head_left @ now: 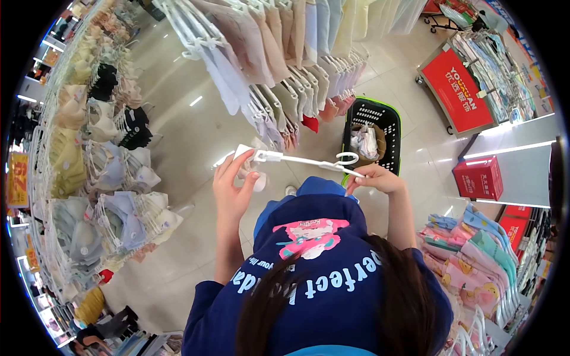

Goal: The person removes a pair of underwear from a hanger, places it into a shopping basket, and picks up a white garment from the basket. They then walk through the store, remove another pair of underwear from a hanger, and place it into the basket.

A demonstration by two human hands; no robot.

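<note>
A white plastic clip hanger (297,158) is stretched sideways between my two hands, its hook near the right end. My left hand (233,184) pinches a small pale garment (259,181) and a white tag-like piece at the hanger's left clip; whether the clip still grips the cloth I cannot tell. At the other end, my right hand (378,179) has its fingers closed on the hanger's right tip. Beyond the hanger, a black basket with a green rim (399,127) stands on the floor, holding a crumpled whitish bundle (365,141).
Rows of pale underwear (261,47) hang on clip hangers straight ahead. Bras (119,160) fill a rack along the left. At the right are a red-sided bin (456,89) of clothes, a red box (478,178) and patterned garments (472,261) on hangers.
</note>
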